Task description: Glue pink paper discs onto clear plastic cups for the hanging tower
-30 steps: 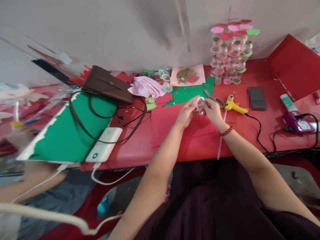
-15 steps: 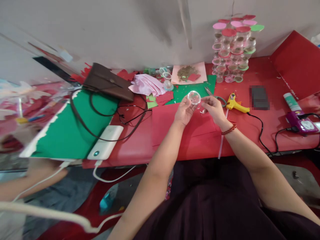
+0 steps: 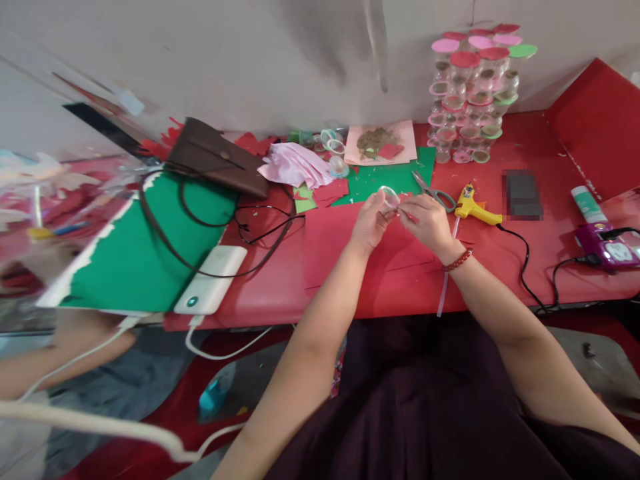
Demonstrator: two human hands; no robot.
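Over the red card sheets (image 3: 333, 247) my left hand (image 3: 369, 223) grips a small round clear plastic cup (image 3: 389, 196), tilted so that its rim shows as a narrow oval. My right hand (image 3: 425, 217), with a red bead bracelet at the wrist, has its fingertips pinched together at the cup's right edge. Whatever lies in that pinch is too small to make out. Just beyond my right hand are grey-handled scissors (image 3: 443, 199), and to its right a yellow glue gun (image 3: 475, 207) with a clear glue stick in its back.
A hanging stack of clear cups with coloured discs (image 3: 470, 100) stands at the back. Dried crumbs lie on pink paper (image 3: 357, 143). Leftward are a brown bag (image 3: 215, 157), a green board (image 3: 135, 253) and a white power bank (image 3: 215, 277). A purple power socket (image 3: 607, 247) sits right. Another person's arm (image 3: 90, 340) shows left.
The cup has turned from nearly face-on to a steeper tilt. My right fingertips have come closer, up against its edge. The whole view has shifted slightly.
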